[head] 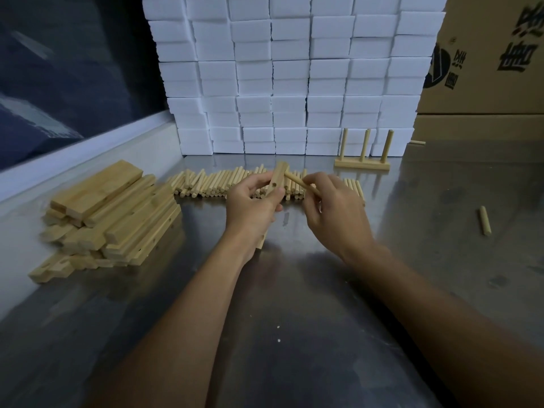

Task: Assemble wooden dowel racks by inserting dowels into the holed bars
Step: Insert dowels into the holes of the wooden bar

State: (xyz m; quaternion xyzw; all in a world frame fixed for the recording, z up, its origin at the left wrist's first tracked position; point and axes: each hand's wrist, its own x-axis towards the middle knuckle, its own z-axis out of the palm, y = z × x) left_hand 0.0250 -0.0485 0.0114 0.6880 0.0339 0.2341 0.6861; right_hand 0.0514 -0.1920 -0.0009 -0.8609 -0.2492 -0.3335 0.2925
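Observation:
My left hand [253, 204] grips a holed wooden bar [278, 179] held upright above the metal table, one hole showing near my thumb. My right hand [332, 207] pinches a dowel [297, 180] whose far tip touches the bar's upper end. Behind my hands lies a row of loose dowels [212, 184]. A pile of holed bars [117, 213] sits at the left. A finished rack [362, 164] with three upright dowels stands at the back right.
White foam blocks [291, 75] are stacked high along the back. Cardboard boxes [485, 60] stand at the right. A stray dowel [485, 220] lies on the table [294, 304] at the right, another [418, 141] near the boxes. A wall edge runs along the left.

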